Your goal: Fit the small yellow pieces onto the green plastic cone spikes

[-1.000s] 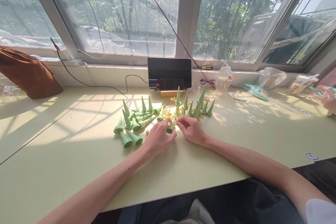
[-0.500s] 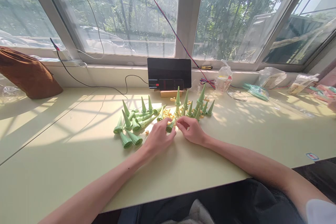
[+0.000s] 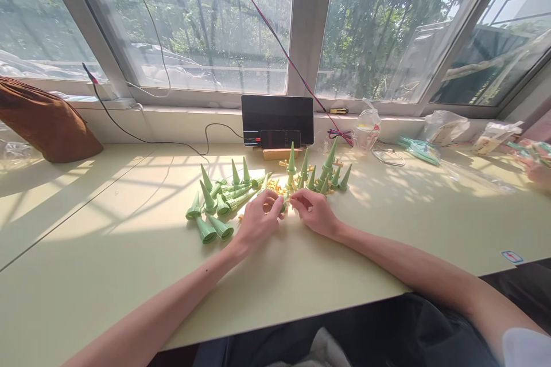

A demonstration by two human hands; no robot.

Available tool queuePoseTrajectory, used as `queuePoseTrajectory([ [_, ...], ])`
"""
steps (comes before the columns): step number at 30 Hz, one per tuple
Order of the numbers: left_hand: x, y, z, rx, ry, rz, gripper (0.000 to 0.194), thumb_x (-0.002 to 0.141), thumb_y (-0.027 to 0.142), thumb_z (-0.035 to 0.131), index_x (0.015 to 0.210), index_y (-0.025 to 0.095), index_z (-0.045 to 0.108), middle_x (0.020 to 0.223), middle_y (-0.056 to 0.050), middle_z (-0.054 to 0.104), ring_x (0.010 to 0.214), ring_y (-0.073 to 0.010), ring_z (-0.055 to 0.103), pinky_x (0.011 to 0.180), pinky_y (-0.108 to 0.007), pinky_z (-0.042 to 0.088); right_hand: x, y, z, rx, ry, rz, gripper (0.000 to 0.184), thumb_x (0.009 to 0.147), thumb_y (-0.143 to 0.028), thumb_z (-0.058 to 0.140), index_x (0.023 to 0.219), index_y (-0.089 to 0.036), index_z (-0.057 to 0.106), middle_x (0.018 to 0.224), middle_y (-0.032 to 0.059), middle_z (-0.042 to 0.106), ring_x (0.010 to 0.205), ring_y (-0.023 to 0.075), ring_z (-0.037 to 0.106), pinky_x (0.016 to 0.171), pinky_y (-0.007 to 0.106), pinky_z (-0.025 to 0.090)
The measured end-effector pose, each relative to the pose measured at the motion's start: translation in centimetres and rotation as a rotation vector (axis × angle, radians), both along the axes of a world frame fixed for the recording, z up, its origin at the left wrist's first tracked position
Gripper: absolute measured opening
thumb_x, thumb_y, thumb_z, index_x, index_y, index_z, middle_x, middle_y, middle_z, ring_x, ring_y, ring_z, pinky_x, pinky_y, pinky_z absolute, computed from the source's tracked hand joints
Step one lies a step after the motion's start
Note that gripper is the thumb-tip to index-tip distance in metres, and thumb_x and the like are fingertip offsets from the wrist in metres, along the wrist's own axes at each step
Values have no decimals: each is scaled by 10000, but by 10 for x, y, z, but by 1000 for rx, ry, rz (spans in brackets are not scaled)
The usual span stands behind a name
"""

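My left hand [image 3: 259,219] is closed around a green cone-shaped plastic spike [image 3: 284,204], mostly hidden by the fingers. Beside it, the fingertips of my right hand [image 3: 316,212] pinch a small yellow-orange plastic piece [image 3: 289,199] against the spike's end; its exact shape is too small to make out. Behind my hands lies a pile of small yellow-orange pieces [image 3: 276,185]. Several loose green spikes [image 3: 207,233] lie or stand to the left. Several more green spikes [image 3: 329,161], some with orange pieces fitted across them, stand at the right.
A black tablet [image 3: 278,109] leans at the windowsill, with a phone [image 3: 280,139] on a stand before it. A brown bag [image 3: 47,120] sits far left. Plastic bags [image 3: 367,129] and a coiled white cable [image 3: 388,156] lie back right. A black cable [image 3: 163,142] crosses the table.
My left fingers have shifted on the spike, which has turned and is now more covered. My right hand has moved only slightly, staying close to it.
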State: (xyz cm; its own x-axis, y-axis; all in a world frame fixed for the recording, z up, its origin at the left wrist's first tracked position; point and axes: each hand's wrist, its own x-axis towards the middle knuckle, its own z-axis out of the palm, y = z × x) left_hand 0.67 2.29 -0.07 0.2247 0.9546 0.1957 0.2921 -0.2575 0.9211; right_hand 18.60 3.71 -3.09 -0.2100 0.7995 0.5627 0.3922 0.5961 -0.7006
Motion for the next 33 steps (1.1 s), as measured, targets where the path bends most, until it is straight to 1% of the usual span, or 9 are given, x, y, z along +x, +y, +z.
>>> queuePoseTrajectory([
  [2, 0, 1, 1, -53, -70, 5, 339, 868, 507, 538, 864, 168, 552, 774, -46, 654, 601, -181, 677, 506, -280, 539, 0, 0, 0, -4, 9, -2, 157, 914, -320, 551, 863, -184, 610, 686, 0, 599, 547, 110, 508, 524, 240, 442],
  [7, -2, 6, 0, -192, -224, 1, 383, 792, 505, 657, 905, 148, 574, 842, -84, 682, 655, -204, 691, 545, -313, 567, 0, 0, 0, 9, 36, 0, 179, 912, -347, 552, 864, -185, 611, 684, 1, 603, 554, 110, 523, 501, 229, 431],
  [11, -3, 9, -2, -290, -323, -7, 437, 745, 452, 737, 1005, 128, 602, 1007, -133, 695, 696, -187, 701, 714, -372, 591, 1, 0, 0, -1, 61, 12, 181, 915, -348, 549, 861, -185, 604, 667, -10, 578, 533, 106, 523, 504, 232, 431],
  [14, -5, 9, -4, -311, -345, -55, 480, 738, 435, 752, 1085, 134, 609, 1106, -148, 685, 786, -211, 719, 823, -395, 573, 2, 1, -1, -13, 80, 25, 189, 920, -358, 543, 855, -189, 596, 650, -15, 564, 509, 106, 520, 503, 240, 440],
  [18, -7, 10, -5, -221, -257, -140, 426, 758, 424, 729, 1081, 159, 646, 1101, -121, 701, 892, -245, 714, 858, -410, 567, 2, 2, -1, -19, 103, 48, 195, 921, -366, 536, 852, -192, 589, 680, -8, 581, 510, 107, 529, 507, 248, 463],
  [21, -7, 10, -6, -62, -153, -132, 334, 773, 382, 708, 1029, 170, 674, 1037, -89, 723, 972, -242, 689, 897, -402, 559, 2, 2, -1, -29, 116, 64, 196, 916, -367, 541, 839, -190, 578, 685, -8, 584, 497, 101, 519, 506, 250, 469],
  [24, -5, 10, -7, 61, -115, -112, 278, 787, 332, 686, 1021, 182, 674, 1010, -65, 722, 982, -222, 679, 899, -378, 566, 2, 1, -1, -58, 127, 76, 210, 904, -380, 554, 810, -191, 557, 675, -7, 577, 490, 101, 514, 484, 246, 455],
  [29, -3, 6, -9, 187, -44, -83, 193, 815, 289, 644, 980, 192, 671, 989, -33, 695, 957, -186, 658, 917, -366, 564, 2, 1, 0, -190, 171, 156, 215, 906, -386, 555, 804, -198, 535, 594, -39, 540, 419, 95, 494, 434, 241, 428],
  [33, -3, 7, -10, 216, 5, -51, 218, 825, 300, 634, 1010, 191, 672, 1046, -44, 689, 973, -194, 657, 908, -356, 563, 3, 1, 0, -311, 218, 213, 220, 913, -406, 547, 824, -208, 515, 533, -65, 521, 370, 89, 459, 373, 224, 373],
])
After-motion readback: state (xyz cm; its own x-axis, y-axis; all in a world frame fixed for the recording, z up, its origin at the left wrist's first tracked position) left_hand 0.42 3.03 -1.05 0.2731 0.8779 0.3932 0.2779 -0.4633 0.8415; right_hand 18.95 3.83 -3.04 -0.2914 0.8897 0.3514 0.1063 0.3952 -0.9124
